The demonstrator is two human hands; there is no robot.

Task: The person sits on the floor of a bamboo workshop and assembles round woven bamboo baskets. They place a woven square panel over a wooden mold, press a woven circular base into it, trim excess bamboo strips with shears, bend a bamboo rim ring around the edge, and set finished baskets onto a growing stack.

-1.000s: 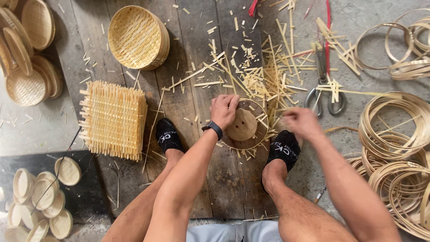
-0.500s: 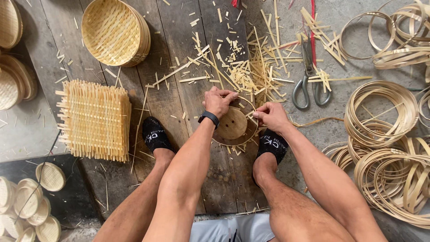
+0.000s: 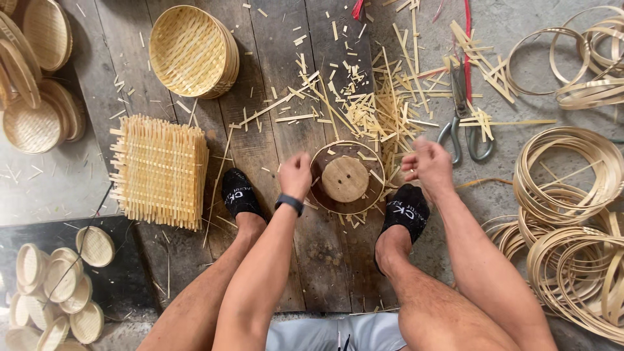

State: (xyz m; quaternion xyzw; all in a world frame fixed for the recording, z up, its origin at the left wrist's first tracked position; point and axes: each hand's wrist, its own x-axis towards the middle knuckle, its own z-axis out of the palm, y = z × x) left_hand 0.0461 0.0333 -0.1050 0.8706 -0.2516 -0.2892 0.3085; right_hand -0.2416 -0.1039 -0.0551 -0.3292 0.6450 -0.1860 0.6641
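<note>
Since 0.5 s earlier both hands had lifted off the round wooden disc [image 3: 345, 179], lying flat at frame centre without long axis: left hand [image 3: 296, 174] fingers curled, right hand [image 3: 426, 162] loosely closed.

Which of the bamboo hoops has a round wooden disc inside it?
The single hoop on the planks between the feet, ringing the wooden disc, just right of the left hand. The other hoops lie stacked at the right with no disc.

l hand [image 3: 296, 174] loosely fisted, r hand [image 3: 427, 164] fingers curled, both arms extended fwd.
</note>
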